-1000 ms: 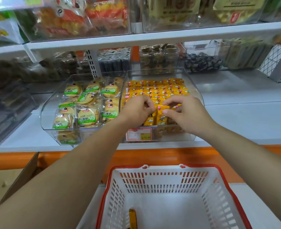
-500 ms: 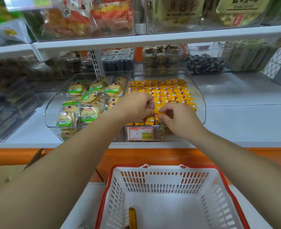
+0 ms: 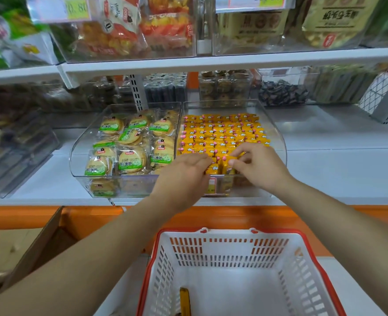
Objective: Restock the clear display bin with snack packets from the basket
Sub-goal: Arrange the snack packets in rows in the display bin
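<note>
Clear display bin (image 3: 278,135): transparent hard plastic, curved side walls, low front lip. Inside bin: snack packets (image 3: 222,133), small glossy yellow foil rectangles, lay in tight flat rows; a few stood upright at front edge.

Right hand (image 3: 260,168) over bin's front right; thumb and forefinger pinched front packet (image 3: 228,161).

Left hand (image 3: 184,176) at bin's front left; fingers fairly straight, tips pressed against upright packets, grasped nothing.

Below bin: basket (image 3: 234,247), white slotted plastic, red rim; lone packet (image 3: 185,302) lay on its floor.

Left of bin: second clear bin (image 3: 74,156) held round biscuits in crinkly wrappers.
</note>
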